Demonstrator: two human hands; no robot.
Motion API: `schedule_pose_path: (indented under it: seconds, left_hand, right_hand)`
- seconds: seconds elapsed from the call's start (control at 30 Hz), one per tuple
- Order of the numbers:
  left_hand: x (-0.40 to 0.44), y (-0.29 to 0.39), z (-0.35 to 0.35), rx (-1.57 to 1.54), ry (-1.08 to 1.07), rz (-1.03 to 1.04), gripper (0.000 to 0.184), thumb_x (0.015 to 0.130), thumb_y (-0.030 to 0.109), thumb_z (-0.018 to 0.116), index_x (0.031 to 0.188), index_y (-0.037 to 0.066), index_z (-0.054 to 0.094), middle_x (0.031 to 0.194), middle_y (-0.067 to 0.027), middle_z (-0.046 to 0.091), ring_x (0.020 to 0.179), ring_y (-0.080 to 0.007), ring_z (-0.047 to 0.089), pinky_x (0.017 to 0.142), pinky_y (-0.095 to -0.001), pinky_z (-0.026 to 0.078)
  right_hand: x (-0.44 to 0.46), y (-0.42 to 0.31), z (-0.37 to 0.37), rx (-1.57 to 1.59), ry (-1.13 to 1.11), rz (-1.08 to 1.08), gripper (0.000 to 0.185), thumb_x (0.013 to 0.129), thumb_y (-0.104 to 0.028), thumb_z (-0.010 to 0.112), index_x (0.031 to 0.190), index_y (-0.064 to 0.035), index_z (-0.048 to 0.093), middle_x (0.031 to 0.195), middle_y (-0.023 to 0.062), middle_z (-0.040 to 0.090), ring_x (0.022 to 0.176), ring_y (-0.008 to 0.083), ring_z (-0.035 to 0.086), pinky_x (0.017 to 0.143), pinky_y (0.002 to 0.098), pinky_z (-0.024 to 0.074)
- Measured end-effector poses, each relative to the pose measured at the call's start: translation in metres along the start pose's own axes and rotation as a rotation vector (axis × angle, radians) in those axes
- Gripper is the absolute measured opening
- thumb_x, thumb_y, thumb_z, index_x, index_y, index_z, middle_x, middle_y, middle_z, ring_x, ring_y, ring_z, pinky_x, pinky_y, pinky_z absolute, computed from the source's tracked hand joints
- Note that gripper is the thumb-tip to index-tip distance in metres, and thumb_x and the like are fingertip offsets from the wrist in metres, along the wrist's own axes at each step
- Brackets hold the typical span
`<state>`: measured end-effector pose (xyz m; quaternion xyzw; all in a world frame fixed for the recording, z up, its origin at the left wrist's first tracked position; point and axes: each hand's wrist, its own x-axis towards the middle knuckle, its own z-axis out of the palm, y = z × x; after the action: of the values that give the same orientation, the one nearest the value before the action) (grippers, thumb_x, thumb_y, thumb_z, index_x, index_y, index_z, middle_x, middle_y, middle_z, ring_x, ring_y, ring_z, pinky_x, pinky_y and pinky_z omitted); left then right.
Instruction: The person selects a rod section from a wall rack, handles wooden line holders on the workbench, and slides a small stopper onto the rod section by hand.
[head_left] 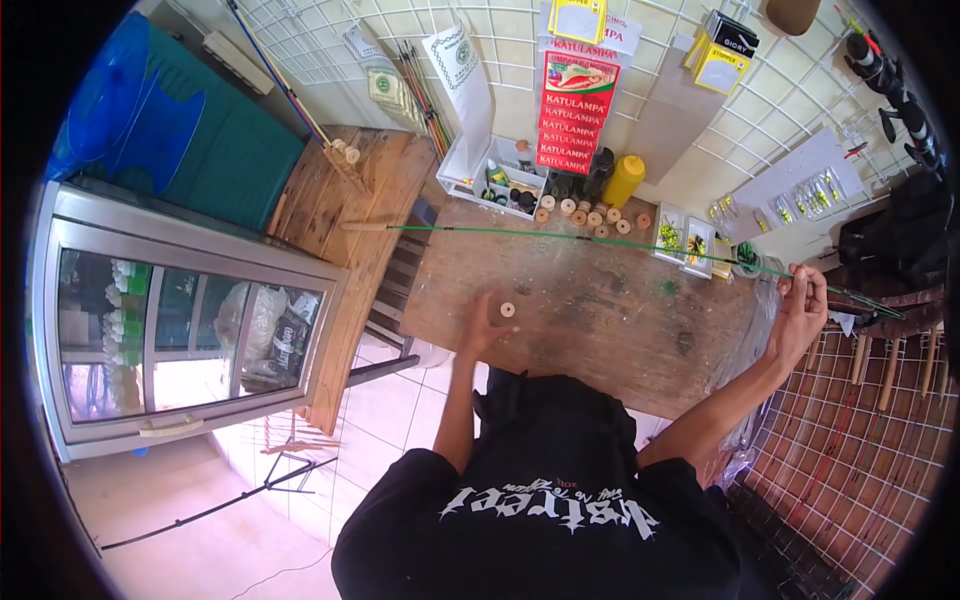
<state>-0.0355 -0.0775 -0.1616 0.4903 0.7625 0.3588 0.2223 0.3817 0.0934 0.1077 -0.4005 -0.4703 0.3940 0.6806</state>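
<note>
My right hand (pixel 798 305), raised at the right end of the wooden table (pixel 590 335), is closed on a thin green fishing rod (pixel 480 231). The rod runs leftward over the table, and its pale wooden handle (pixel 365 226) reaches the slatted wooden bench. My left hand (pixel 482 328) is low over the table's left part with fingers spread. Between its thumb and fingers a small round wooden piece with a centre hole (pixel 508 310) appears to lie on the table; whether they touch is unclear.
Along the table's back are several small wooden spools (pixel 596 217), a yellow bottle (pixel 624 181) and white trays (pixel 683 241). Red packets (pixel 570 120) hang on the wire grid. A glass-fronted cabinet (pixel 190 330) stands left, and a rack of rods (pixel 880 400) right.
</note>
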Motion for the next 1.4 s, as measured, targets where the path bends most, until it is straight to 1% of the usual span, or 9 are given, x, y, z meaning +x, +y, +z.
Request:
schedule_pose_path:
  seconds: [0.03,0.1,0.17,0.3,0.43,0.5,0.7,1.07,1.4]
  left_hand:
    - [0.006,-0.011,-0.016,-0.088,-0.151,0.027,0.04,0.072,0.019,0.079,0.106,0.004,0.063,0.106,-0.018,0.062,0.097,-0.0282,0.061,0.089,-0.042,0.047]
    - [0.023,0.02,-0.086,-0.372,-0.403,-0.224,0.029,0.078,0.022,0.076,0.099,0.004,0.066,0.09,-0.0119,0.067,0.077,-0.0186,0.064,0.074,-0.0316,0.052]
    - [0.044,0.042,-0.153,-0.54,-0.487,-0.32,0.019,0.085,0.024,0.071,0.089,0.006,0.067,0.077,-0.0052,0.067,0.063,-0.0104,0.061,0.062,-0.0217,0.049]
    - [0.11,0.062,-0.207,-0.854,-0.082,-0.147,0.019,0.091,0.025,0.064,0.087,0.006,0.063,0.074,-0.0023,0.063,0.059,-0.0064,0.052,0.056,-0.02,0.041]
    - [0.191,0.08,-0.183,-0.504,-0.014,-0.081,0.012,0.09,0.019,0.063,0.094,0.008,0.064,0.076,0.001,0.06,0.064,-0.0062,0.05,0.057,-0.0205,0.04]
    - [0.225,0.055,-0.152,-0.295,-0.051,0.307,0.01,0.086,0.015,0.067,0.092,0.007,0.066,0.076,-0.0011,0.064,0.065,-0.0084,0.055,0.059,-0.0226,0.043]
    - [0.272,0.023,-0.097,0.183,-0.108,0.359,0.009,0.076,0.009,0.07,0.085,0.007,0.071,0.081,-0.0112,0.07,0.073,-0.023,0.068,0.065,-0.0336,0.051]
    - [0.312,0.0,-0.07,0.209,-0.301,-0.027,0.019,0.069,0.026,0.078,0.078,0.01,0.074,0.078,-0.0079,0.071,0.078,-0.0233,0.069,0.072,-0.0358,0.053]
    - [0.333,-0.011,-0.06,0.336,-0.413,-0.065,0.023,0.061,0.025,0.079,0.075,0.008,0.074,0.074,-0.0116,0.07,0.071,-0.0238,0.068,0.067,-0.034,0.052]
  right_hand:
    - [-0.001,-0.001,0.0,0.0,0.004,-0.006,0.013,0.09,-0.01,0.065,0.098,-0.0005,0.06,0.093,0.0096,0.063,0.069,0.0112,0.05,0.068,0.0257,0.0425]
    - [-0.003,-0.003,0.001,-0.04,0.02,0.001,0.012,0.09,-0.01,0.064,0.098,-0.0009,0.06,0.093,0.0091,0.063,0.069,0.0111,0.05,0.067,0.0253,0.042]
    - [-0.006,-0.006,0.004,-0.047,0.043,0.015,0.012,0.09,-0.01,0.064,0.098,-0.0011,0.06,0.092,0.009,0.063,0.069,0.0109,0.051,0.067,0.0249,0.0417]
    - [-0.012,-0.014,0.007,-0.125,0.08,0.041,0.011,0.091,-0.009,0.063,0.098,-0.0013,0.059,0.091,0.0088,0.063,0.069,0.01,0.051,0.067,0.0238,0.0408]
    - [-0.015,-0.017,0.007,-0.105,0.063,0.035,0.011,0.091,-0.009,0.063,0.097,-0.0012,0.059,0.091,0.0083,0.062,0.069,0.0096,0.05,0.067,0.0235,0.0407]
    - [-0.018,-0.02,0.01,-0.142,0.077,0.045,0.011,0.091,-0.009,0.062,0.097,-0.001,0.058,0.09,0.0073,0.061,0.068,0.0095,0.05,0.067,0.0234,0.0407]
    - [-0.021,-0.025,0.01,-0.154,0.096,0.05,0.01,0.092,-0.009,0.062,0.099,-0.0029,0.061,0.092,0.0052,0.062,0.068,0.0079,0.05,0.066,0.0215,0.0437]
    - [-0.025,-0.043,0.024,-0.217,0.145,0.027,0.01,0.092,-0.009,0.062,0.099,-0.0018,0.059,0.088,0.0055,0.06,0.067,0.0082,0.05,0.063,0.021,0.0409]
    - [-0.026,-0.049,0.034,-0.22,0.178,-0.007,0.009,0.093,-0.008,0.06,0.098,-0.0019,0.059,0.089,0.0054,0.06,0.066,0.0075,0.048,0.063,0.0203,0.0403]
